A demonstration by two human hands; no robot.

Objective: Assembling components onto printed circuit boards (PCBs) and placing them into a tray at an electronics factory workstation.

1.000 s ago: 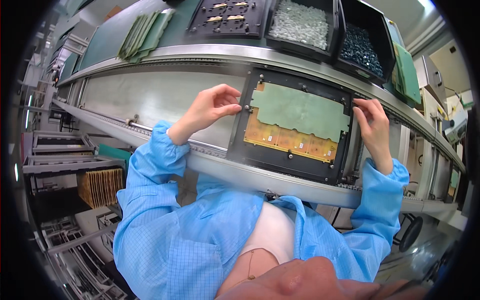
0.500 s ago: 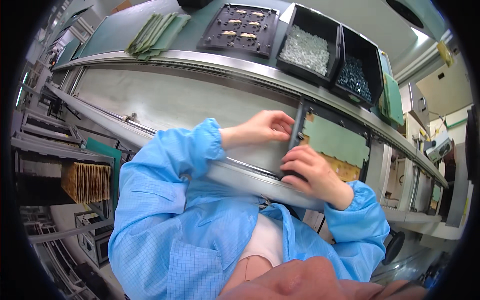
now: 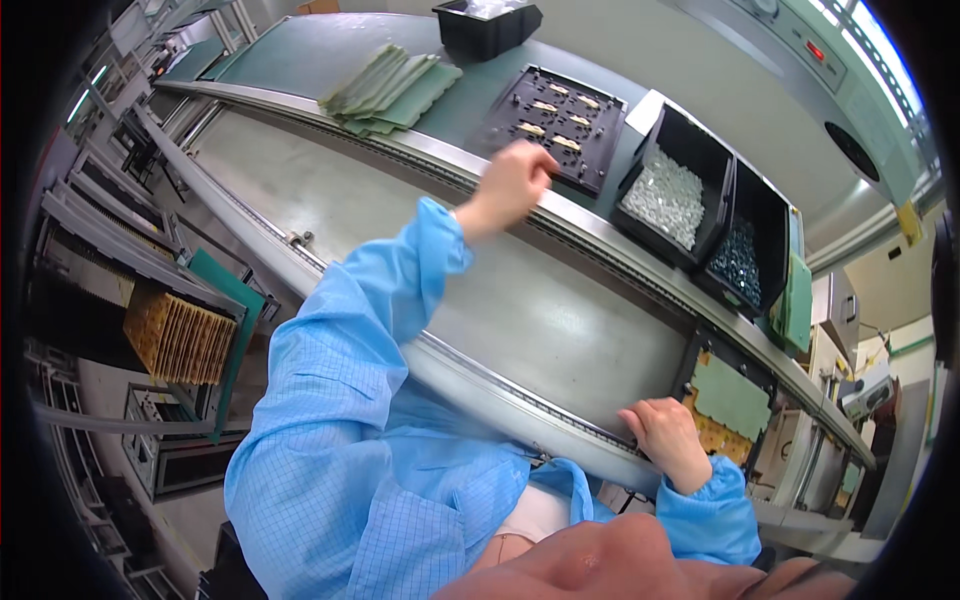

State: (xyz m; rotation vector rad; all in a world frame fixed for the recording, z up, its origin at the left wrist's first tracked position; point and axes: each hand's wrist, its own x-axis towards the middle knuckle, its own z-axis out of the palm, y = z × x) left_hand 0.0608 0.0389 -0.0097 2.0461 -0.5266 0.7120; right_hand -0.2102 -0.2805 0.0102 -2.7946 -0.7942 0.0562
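Observation:
My left hand (image 3: pixel 508 188) is over the conveyor's far rail, at the near edge of a black fixture plate (image 3: pixel 520 115) bearing several small pale metal-looking pieces. Its fingers curl downward and are slightly blurred, so any grip there is hidden. My right hand (image 3: pixel 672 442) is lower right, over the near rail, fingers loosely bent with nothing seen in them. Just beside it, a black frame (image 3: pixel 690 355) sits on the conveyor (image 3: pixel 560 325). That frame holds a green sheet (image 3: pixel 730 397) over a tan board (image 3: pixel 715 437).
Two black bins stand behind the far rail, one with clear pieces (image 3: pixel 665 198), one with dark ones (image 3: pixel 738 262). Green sheets (image 3: pixel 390 88) are stacked at far left, near another black bin (image 3: pixel 485 32). At left, a rack holds upright tan boards (image 3: pixel 180 338).
My left hand has left the black frame and moved up to the fixture plate. The view has shifted. My right hand stays near the frame, its fingers more curled.

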